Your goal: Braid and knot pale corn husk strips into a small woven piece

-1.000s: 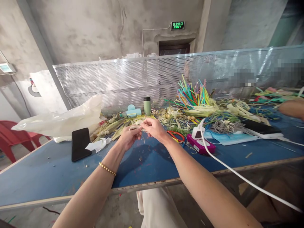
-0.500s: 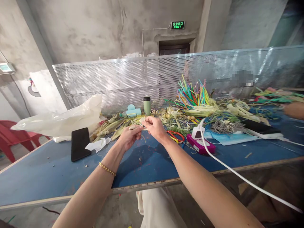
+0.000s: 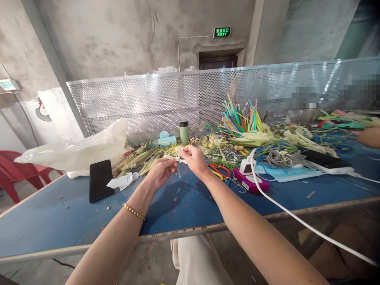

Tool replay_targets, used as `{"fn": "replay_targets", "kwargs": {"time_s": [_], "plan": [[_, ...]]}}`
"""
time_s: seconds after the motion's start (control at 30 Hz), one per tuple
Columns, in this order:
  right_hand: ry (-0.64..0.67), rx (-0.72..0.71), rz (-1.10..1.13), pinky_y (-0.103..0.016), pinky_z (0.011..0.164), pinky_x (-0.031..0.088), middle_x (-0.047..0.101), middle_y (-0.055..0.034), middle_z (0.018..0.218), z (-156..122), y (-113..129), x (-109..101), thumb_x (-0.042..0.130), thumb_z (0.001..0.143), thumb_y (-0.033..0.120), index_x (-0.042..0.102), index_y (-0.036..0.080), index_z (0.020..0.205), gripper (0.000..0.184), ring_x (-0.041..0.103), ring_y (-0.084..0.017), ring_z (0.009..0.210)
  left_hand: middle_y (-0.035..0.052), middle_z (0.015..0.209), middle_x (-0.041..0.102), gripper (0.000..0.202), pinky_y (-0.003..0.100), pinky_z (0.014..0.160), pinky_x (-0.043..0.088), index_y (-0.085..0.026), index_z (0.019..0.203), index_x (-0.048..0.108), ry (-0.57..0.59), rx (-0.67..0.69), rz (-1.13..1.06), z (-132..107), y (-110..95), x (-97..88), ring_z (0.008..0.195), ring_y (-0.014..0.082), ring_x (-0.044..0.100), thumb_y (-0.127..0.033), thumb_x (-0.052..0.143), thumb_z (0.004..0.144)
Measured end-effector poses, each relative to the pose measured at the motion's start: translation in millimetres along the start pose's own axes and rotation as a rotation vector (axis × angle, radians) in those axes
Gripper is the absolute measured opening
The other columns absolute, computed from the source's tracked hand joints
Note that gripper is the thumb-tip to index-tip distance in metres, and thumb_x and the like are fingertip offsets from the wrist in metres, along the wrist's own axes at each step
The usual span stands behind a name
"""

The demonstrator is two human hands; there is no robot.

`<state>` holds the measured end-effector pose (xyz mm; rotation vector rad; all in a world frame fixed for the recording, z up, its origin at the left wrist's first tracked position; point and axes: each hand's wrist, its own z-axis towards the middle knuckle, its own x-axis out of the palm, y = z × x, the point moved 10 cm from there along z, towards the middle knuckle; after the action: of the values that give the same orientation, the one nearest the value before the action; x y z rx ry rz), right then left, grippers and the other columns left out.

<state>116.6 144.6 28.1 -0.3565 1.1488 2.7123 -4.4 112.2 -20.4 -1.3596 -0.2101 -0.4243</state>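
My left hand (image 3: pixel 162 173) pinches a small pale strip of what looks like corn husk (image 3: pixel 178 158) above the blue table (image 3: pixel 124 221). From the other side, the fingertips of my right hand (image 3: pixel 195 159) are closed on the same strip. A thin end dangles between the hands, and the fingers hide part of the piece. Dried corn husks (image 3: pixel 145 158) lie just behind my left hand. Beyond my right hand spreads a heap of husk scraps and cords (image 3: pixel 216 146).
Left stand a black phone (image 3: pixel 101 181), white paper (image 3: pixel 122 181) and a plastic bag (image 3: pixel 77 148). A green bottle (image 3: pixel 184 133) is at the back. Red-handled scissors (image 3: pixel 221 169), a purple box (image 3: pixel 252 181) and a white cable (image 3: pixel 297 222) lie right. A co-worker's hand (image 3: pixel 368 137) shows far right.
The fingertips have shifted slightly, and more of the pale strip shows between my hands. The co-worker's hand has moved a little to the right.
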Motion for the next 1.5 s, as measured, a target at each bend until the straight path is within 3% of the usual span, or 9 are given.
{"fn": "replay_targets", "kwargs": {"time_s": [0.3,0.4,0.5,0.6,0.67,0.77,1.1,1.5], "plan": [[0.098,0.016,-0.12,-0.024,0.059,0.039,0.06,-0.0014,0.065,-2.6,2.1,8.6,0.06,0.083,0.029,0.057,0.017,0.07,0.018,0.053,-0.013,0.062,-0.0006,0.054,0.053,0.023,0.023,0.049,0.034,-0.01,0.06,0.063,-0.029,0.071,0.047,3.2,-3.9,-4.1,0.047,0.0066,0.044,-0.021,0.083,0.058],[0.113,0.041,-0.22,-0.025,0.063,0.04,0.064,-0.0019,0.072,-3.5,1.5,6.6,0.065,0.079,0.026,0.066,0.015,0.082,0.012,0.055,-0.014,0.066,-0.0007,0.051,0.051,0.027,0.024,0.048,0.03,-0.011,0.054,0.06,-0.045,0.072,0.141,4.5,0.0,-7.6,0.046,0.0065,0.042,-0.023,0.084,0.056],[0.21,0.0,-0.179,-0.025,0.067,0.042,0.067,-0.0042,0.086,-6.0,7.3,14.1,0.069,0.077,0.029,0.071,0.015,0.098,0.025,0.056,-0.013,0.07,-0.0012,0.052,0.049,0.028,0.025,0.048,0.027,-0.011,0.052,0.058,-0.019,0.042,0.213,5.0,6.8,-7.4,0.047,0.0061,0.04,-0.023,0.084,0.053],[0.29,-0.085,-0.141,-0.025,0.068,0.042,0.068,-0.0042,0.082,-8.3,15.2,22.2,0.069,0.078,0.027,0.074,0.015,0.083,0.014,0.056,-0.013,0.073,-0.0012,0.054,0.051,0.027,0.025,0.049,0.025,-0.009,0.057,0.062,0.008,0.018,0.263,3.7,10.1,-5.4,0.047,0.0058,0.04,-0.024,0.084,0.052],[0.276,-0.113,-0.146,-0.024,0.068,0.041,0.067,-0.0032,0.074,-7.2,16.3,21.6,0.068,0.077,0.02,0.072,0.014,0.072,0.008,0.056,-0.013,0.072,-0.0005,0.056,0.052,0.027,0.025,0.049,0.026,-0.009,0.059,0.064,0.016,0.0,0.288,2.2,10.5,-3.6,0.048,0.0061,0.041,-0.026,0.084,0.054],[0.252,-0.108,-0.098,-0.023,0.066,0.042,0.067,-0.002,0.069,-4.9,14.4,20.0,0.065,0.077,0.015,0.07,0.013,0.07,0.009,0.057,-0.013,0.068,0.0005,0.058,0.053,0.027,0.025,0.051,0.028,-0.009,0.06,0.064,0.032,-0.004,0.271,-0.4,7.5,1.1,0.05,0.0071,0.044,-0.027,0.083,0.056],[0.153,-0.059,-0.03,-0.023,0.065,0.043,0.071,-0.0026,0.072,-8.4,16.1,18.7,0.065,0.077,0.016,0.069,0.014,0.071,0.009,0.061,-0.013,0.067,0.0,0.056,0.053,0.022,0.025,0.051,0.027,-0.01,0.057,0.063,0.062,0.033,0.276,-1.7,3.2,6.1,0.049,0.0067,0.041,-0.023,0.081,0.054],[0.072,-0.035,-0.057,-0.026,0.067,0.044,0.069,-0.0032,0.069,-6.4,10.9,11.6,0.063,0.076,0.019,0.067,0.016,0.068,0.01,0.061,-0.016,0.067,0.0002,0.055,0.053,0.026,0.025,0.053,0.03,-0.01,0.061,0.064,0.103,-0.027,0.261,-5.1,6.9,10.7,0.05,0.0084,0.046,-0.029,0.083,0.059]]}}
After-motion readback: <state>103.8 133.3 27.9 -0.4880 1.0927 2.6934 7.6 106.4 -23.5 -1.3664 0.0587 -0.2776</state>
